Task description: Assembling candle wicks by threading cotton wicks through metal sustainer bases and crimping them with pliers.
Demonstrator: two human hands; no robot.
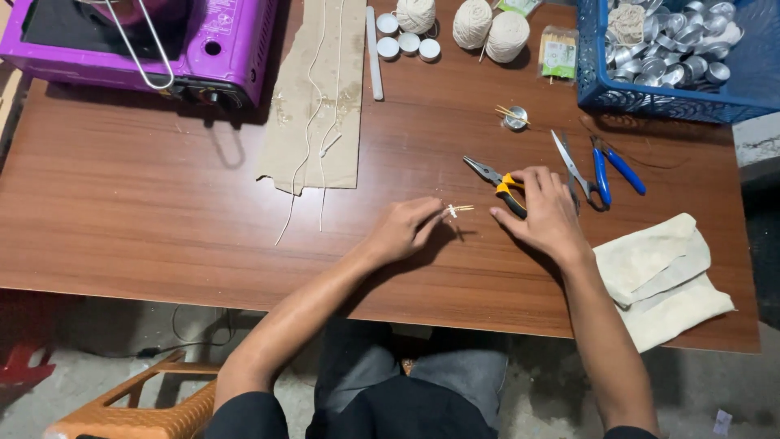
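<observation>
Head view: a small metal piece with thin wooden sticks point(457, 210) sits just off the tips of the left hand point(400, 232), low over the brown wooden table point(162, 211). The left forearm comes up from the lower edge, the hand knuckles-up with its fingers point(429, 221) drawn together in a pinch on that small piece. Just right of it, the right hand point(543, 213) lies palm-down on the table, its forearm angling in from the lower right. Its fingers point(520, 180) curl loosely over the yellow-and-black handles of the pliers point(496, 180), touching them; whether they grip firmly cannot be told. The pliers' pointed nose aims up and to the left, clear of the hand.

Just beyond the right hand lie blue-handled scissors point(597, 167), and nearer the far edge a small metal cup with sticks point(515, 119). A folded cream cloth point(662, 272) rests by the right wrist. A blue basket point(601, 89) of metal cups stands at the far right corner, balls of string point(491, 28) beside it, a cardboard sheet point(317, 106) with wicks, and a purple stove point(227, 57) at the far left.
</observation>
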